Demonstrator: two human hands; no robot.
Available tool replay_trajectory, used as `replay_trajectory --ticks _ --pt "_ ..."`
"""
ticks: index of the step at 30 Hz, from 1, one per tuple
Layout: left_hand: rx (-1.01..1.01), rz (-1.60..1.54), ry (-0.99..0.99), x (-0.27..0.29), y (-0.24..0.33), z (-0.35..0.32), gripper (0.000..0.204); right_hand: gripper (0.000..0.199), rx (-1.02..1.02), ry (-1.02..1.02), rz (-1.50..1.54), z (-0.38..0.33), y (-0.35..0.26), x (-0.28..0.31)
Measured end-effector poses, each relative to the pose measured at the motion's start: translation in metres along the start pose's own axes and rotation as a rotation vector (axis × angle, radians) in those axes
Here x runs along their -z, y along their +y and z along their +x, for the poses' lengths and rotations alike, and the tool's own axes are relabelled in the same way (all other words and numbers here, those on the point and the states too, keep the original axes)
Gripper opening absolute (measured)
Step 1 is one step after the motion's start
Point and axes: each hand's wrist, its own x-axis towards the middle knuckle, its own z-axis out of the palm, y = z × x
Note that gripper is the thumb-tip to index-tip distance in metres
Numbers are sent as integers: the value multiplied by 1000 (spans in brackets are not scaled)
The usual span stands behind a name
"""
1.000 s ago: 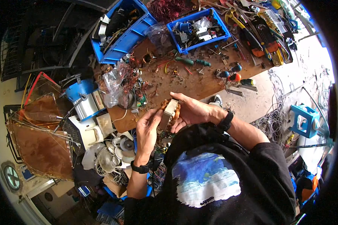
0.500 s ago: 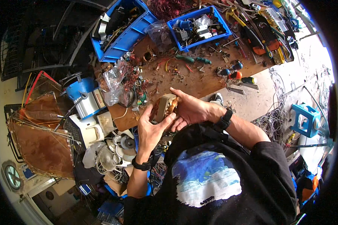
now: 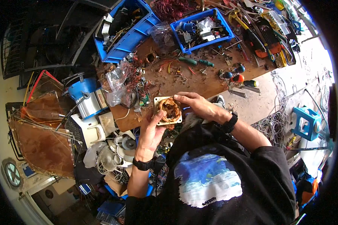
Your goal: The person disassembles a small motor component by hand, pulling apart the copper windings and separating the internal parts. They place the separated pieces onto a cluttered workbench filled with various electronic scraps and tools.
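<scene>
A square motor stator (image 3: 157,100) with holes at its corners is held up in front of my chest, over the table's near edge. Its open face, ringed by brown-orange copper winding, is turned up toward me. My left hand (image 3: 151,132) is closed on its left and lower side, with the thumb over the winding's rim. Stretched out from the right, the fingers of my right hand (image 3: 203,107) touch the upper right corner; they are not wrapped round it. The stator's underside is hidden.
A wooden table (image 3: 165,80) carries scraps, green-handled tools (image 3: 186,59), screwdrivers (image 3: 236,78) and a wire heap (image 3: 141,80). Blue bins (image 3: 191,49) stand at the back, hand tools (image 3: 257,45) at the far right. A blue and silver machine (image 3: 85,101) stands left.
The stator has been turned so its winding side faces up toward me. My right hand has shifted from cupping its right side to touching its corner with the fingertips.
</scene>
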Motion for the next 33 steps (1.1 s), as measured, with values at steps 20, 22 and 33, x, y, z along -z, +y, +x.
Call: replay_trajectory --ticks 20,22,33 --pt "-66 28 -60 4 0 -5 47 45 -107 -126 222 12 15 11" --pt "-30 18 -35 6 -1 -4 46 44 -132 -112 236 11 17 12" --pt "76 -129 -21 15 1 -6 44 38 -177 -95 228 18 18 11"
